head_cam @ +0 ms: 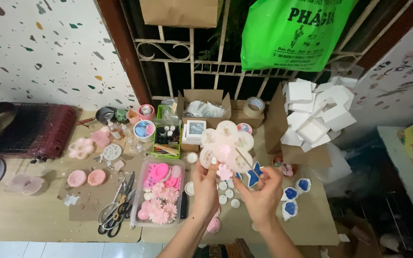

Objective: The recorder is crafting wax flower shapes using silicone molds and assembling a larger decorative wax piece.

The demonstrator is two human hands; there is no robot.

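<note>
My left hand (205, 185) holds up a pale, translucent flower-shaped silicone mould (227, 145) by its lower edge, over the low table (39, 217). A small pink flower piece (224, 172) sits at the mould's bottom edge, by my left fingers. My right hand (263, 191) pinches a thin stick (244, 159) whose tip rests against the mould's face. Below the hands lie several small white round pieces (229, 193) and a blue-and-white star-shaped mould (253, 176).
A clear tub (159, 192) of pink flower pieces stands left of the hands, with scissors (118, 210) beside it. Pink moulds (86, 177), small jars, a green tray (166, 138), cardboard boxes (204, 107), tape (254, 106) and stacked white boxes (317, 112) crowd the back. Blue-filled white moulds (293, 197) lie right.
</note>
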